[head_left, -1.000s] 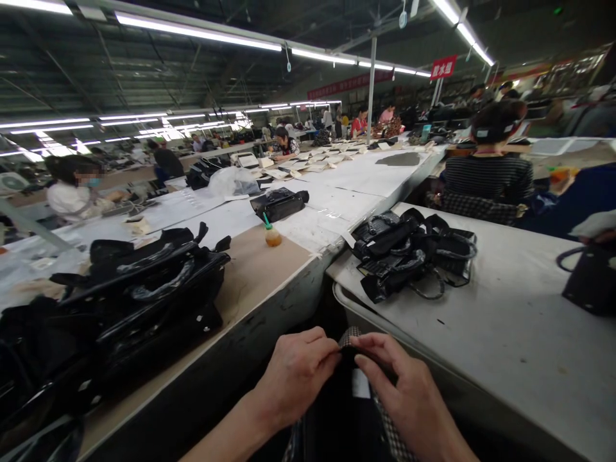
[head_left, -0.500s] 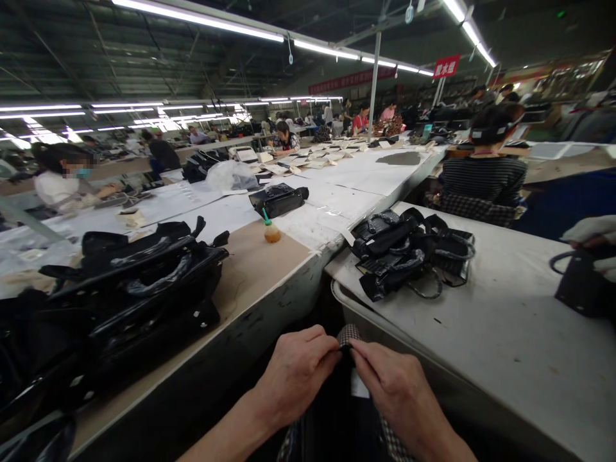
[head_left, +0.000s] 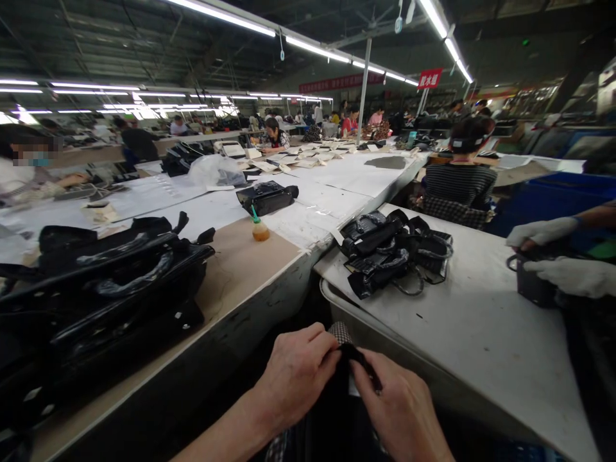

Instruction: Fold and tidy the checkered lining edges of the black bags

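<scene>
Low in front of me, my left hand point(head_left: 299, 366) pinches the edge of some black fabric point(head_left: 355, 354), fingers closed. My right hand point(head_left: 399, 394) grips the same fabric a little to the right, thumb and fingers pressed together on it. A dark folded strip of it shows between the two hands. More black material hangs below into my lap, in shadow, so its full shape cannot be made out. A small pale patch point(head_left: 353, 386) shows beside my right thumb. Just beyond my fingertips is a piece of checked cloth point(head_left: 340, 331).
Black handbags point(head_left: 120, 276) are heaped on the left table, near a glue bottle point(head_left: 260, 228) with a green nozzle. More bags point(head_left: 389, 247) lie on the right table point(head_left: 491, 346). At far right, a co-worker's gloved hands point(head_left: 553, 256) hold a dark bag point(head_left: 534, 285).
My right hand has shifted slightly down and away from the left, exposing more black fabric between them. The view has turned right, showing more of the co-worker's gloved hands.
</scene>
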A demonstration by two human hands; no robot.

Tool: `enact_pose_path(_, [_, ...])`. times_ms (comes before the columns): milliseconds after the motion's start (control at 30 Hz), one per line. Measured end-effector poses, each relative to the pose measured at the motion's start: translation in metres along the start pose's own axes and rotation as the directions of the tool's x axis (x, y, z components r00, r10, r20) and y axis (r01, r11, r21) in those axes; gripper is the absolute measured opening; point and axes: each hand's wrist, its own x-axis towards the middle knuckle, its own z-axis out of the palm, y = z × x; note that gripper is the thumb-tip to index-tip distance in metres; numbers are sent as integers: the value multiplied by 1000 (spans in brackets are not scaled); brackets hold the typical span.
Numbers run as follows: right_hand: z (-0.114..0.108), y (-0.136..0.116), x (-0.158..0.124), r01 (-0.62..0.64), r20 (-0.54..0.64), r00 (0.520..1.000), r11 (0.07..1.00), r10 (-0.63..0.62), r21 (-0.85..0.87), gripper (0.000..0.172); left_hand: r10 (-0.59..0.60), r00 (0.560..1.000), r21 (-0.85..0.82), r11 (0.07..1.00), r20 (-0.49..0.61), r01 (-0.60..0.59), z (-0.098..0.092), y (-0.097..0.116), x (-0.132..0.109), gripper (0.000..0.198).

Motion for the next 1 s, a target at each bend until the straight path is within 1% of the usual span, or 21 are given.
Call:
enact_pose_path(167, [-4, 1, 1, 115, 20, 993, 993, -115, 25, 31, -6, 1000, -39, 999, 4, 6, 0, -3, -1, 15])
enact_pose_path(300, [-7, 5, 3, 253, 85, 965, 967, -249, -30, 27, -9, 1000, -59, 998, 2, 10, 0, -4, -2, 14])
enact_pose_path(367, [-8, 7, 4, 300, 115, 950, 952, -291, -69, 23, -6, 1000, -85, 996, 2, 6, 0, -5, -2, 15])
enact_pose_path(433, [-9, 9, 6, 325, 116, 942, 942, -315, -85, 25, -10, 1000, -120, 993, 4, 11, -1, -6, -1, 15])
enact_pose_path(533, [-7, 12, 10, 339, 65, 939, 941, -336, -24, 31, -59, 997, -177, 982, 40, 66, -4, -9, 0, 14])
enact_pose_path(600, [-4, 14, 12, 308, 48, 949, 950, -311, 57, 30, -103, 991, -200, 973, 88, 119, -9, -9, 2, 12])
enact_pose_path(667, [1, 15, 13, 258, 45, 963, 959, -265, 112, 29, -132, 983, -186, 970, 129, 155, -16, -7, 4, 11])
enact_pose_path(733, [6, 13, 12, 234, 25, 971, 965, -239, 118, 29, -123, 981, -142, 979, 148, 145, -22, -5, 7, 25])
enact_pose_path(800, [8, 10, 10, 250, -19, 968, 964, -249, 90, 34, -48, 988, -90, 994, 144, 61, -25, -2, 9, 41])
enact_pose_path(833, [8, 8, 10, 265, -46, 964, 962, -263, 61, 37, 24, 990, -64, 998, 141, -15, -24, -2, 11, 44])
enact_pose_path(867, [6, 8, 12, 284, -73, 957, 958, -281, 30, 41, 104, 985, -35, 994, 136, -100, -23, -2, 13, 42])
enact_pose_path(900, [2, 9, 16, 297, -98, 950, 955, -297, -17, 43, 210, 969, -7, 977, 130, -211, -19, -3, 15, 38])
enact_pose_path(933, [-4, 13, 23, 289, -108, 949, 955, -296, -71, 39, 300, 944, 22, 952, 139, -306, -14, -5, 19, 32])
enact_pose_path(967, [-12, 19, 32, 268, -119, 952, 955, -283, -128, 34, 367, 926, 61, 926, 86, -373, -9, -7, 23, 23])
enact_pose_path(1000, [-25, 27, 44, 234, -134, 956, 955, -260, -184, 30, 409, 913, 105, 908, -4, -406, -4, -9, 27, 16])
